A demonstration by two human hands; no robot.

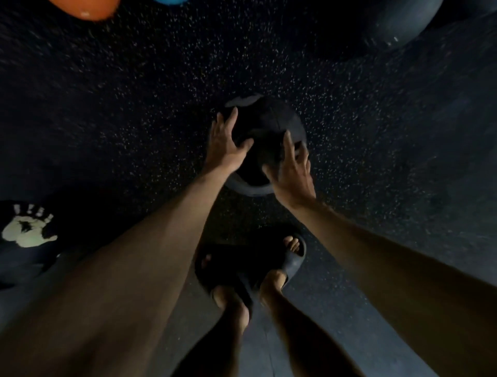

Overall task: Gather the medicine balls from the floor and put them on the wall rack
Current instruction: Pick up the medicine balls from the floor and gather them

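A dark speckled rubber floor fills the view. At 1 o'clock, cut by the top edge, sits a large dark ball. At the centre is the black medicine ball; whether it rests on the floor or is just off it cannot be told. At 9 o'clock lies a dark rounded thing printed with a pale handprint. An orange ball shows at 11 o'clock. At 6 o'clock the person's feet stand in black slides. The left hand lies on the black medicine ball's 9 o'clock side and the right hand on its 4 o'clock side, both with fingers spread, nearly straight, pressed flat to its surface. A sliver of a blue ball peeks in at 12 o'clock.
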